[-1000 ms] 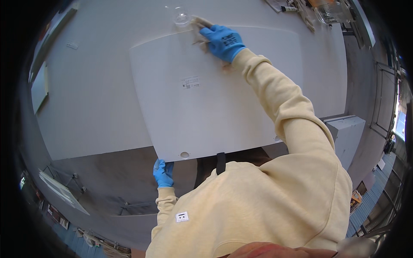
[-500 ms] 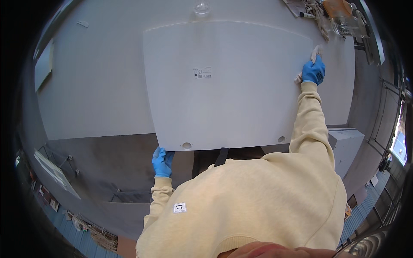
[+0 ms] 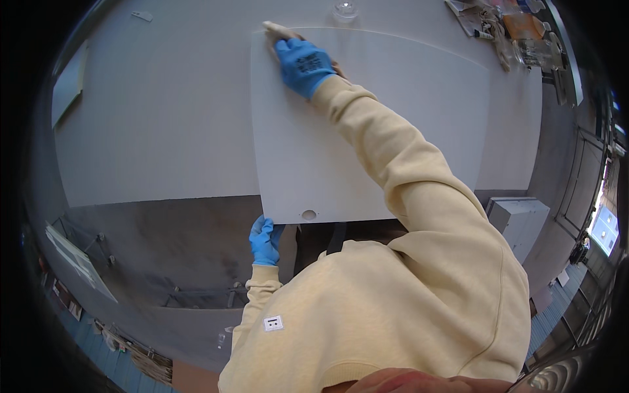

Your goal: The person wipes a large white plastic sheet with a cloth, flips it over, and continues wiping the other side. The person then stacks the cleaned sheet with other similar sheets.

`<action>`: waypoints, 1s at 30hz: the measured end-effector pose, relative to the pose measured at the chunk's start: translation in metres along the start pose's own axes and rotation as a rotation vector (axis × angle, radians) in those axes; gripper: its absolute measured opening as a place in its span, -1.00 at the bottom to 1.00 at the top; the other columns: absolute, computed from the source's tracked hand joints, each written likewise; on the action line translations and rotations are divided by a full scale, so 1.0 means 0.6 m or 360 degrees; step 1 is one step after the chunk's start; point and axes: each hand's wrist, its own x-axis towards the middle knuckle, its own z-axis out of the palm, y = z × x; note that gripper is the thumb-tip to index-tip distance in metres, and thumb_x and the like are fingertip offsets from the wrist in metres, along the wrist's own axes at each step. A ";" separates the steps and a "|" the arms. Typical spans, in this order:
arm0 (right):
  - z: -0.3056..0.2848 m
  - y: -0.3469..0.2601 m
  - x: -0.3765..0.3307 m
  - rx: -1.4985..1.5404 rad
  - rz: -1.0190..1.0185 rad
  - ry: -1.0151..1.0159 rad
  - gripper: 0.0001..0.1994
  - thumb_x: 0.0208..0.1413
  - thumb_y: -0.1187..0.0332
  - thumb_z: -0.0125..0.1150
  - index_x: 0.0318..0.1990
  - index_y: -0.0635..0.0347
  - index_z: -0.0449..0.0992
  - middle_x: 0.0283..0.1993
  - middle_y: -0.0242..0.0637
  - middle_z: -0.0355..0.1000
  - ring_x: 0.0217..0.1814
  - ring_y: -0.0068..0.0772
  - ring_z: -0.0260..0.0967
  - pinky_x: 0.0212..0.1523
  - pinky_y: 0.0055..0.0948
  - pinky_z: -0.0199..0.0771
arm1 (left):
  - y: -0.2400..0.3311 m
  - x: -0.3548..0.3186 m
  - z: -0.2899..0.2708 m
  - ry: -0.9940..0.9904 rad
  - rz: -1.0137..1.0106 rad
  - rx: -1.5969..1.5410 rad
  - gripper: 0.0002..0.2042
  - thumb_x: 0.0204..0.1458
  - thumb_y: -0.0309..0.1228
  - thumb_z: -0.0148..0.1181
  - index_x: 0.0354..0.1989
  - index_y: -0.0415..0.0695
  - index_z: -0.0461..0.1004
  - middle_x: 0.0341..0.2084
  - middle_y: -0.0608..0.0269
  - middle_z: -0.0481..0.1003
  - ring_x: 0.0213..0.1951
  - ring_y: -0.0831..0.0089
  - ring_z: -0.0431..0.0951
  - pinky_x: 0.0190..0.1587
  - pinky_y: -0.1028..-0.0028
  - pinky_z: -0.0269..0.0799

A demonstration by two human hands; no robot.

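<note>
A large white panel (image 3: 432, 98) lies on the pale worktable, its near edge reaching over the table's front. My right hand (image 3: 305, 67), in a blue glove, presses a whitish cloth (image 3: 278, 29) against the panel's far left corner. Its fingers are closed round the cloth, and my sleeve crosses over the panel, hiding much of its middle. At the near left corner my left hand (image 3: 265, 242), also blue-gloved, grips the panel's edge. A round hole (image 3: 308, 214) shows in the panel close to that hand.
On the worktable (image 3: 157, 118), a small clear glass container (image 3: 345, 10) stands just beyond the panel. Clear bottles (image 3: 537, 52), an orange item and crumpled cloths crowd the far right. A white box-shaped unit (image 3: 517, 223) stands below the table's right side.
My right hand has swept the cloth from the panel's right edge across to its far left corner. The panel appears farther right in view; my left hand still holds its near left corner.
</note>
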 end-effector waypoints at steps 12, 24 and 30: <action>-0.025 0.052 0.063 -0.0266 -0.0146 -0.0154 -0.69 0.37 0.21 -0.08 0.16 -0.08 0.46 0.09 -0.13 0.55 0.09 0.03 0.54 0.05 -0.04 0.59 | -0.005 0.004 -0.007 0.0028 0.0063 -0.0017 -0.61 0.23 -0.49 0.25 0.20 -0.33 0.40 0.00 0.00 0.55 0.02 0.14 0.61 0.18 0.10 0.57; -0.236 0.413 -0.174 -0.0739 0.0489 -0.0106 -0.67 0.30 0.22 -0.01 0.18 -0.12 0.46 0.04 -0.06 0.53 0.04 0.09 0.55 0.02 0.09 0.58 | 0.015 -0.011 0.023 0.0083 0.0049 0.0068 -0.62 0.26 -0.46 0.20 0.22 -0.31 0.40 -0.01 0.00 0.57 0.00 0.15 0.63 0.16 0.13 0.58; -0.305 0.599 -0.355 -0.0883 0.1089 0.0076 -0.53 0.22 0.21 0.03 0.30 -0.16 0.44 0.13 0.02 0.48 0.09 0.14 0.52 0.14 0.00 0.54 | 0.017 -0.009 0.020 0.0097 0.0049 0.0062 -0.62 0.25 -0.46 0.20 0.21 -0.29 0.40 -0.02 0.01 0.57 0.01 0.12 0.62 0.19 0.08 0.56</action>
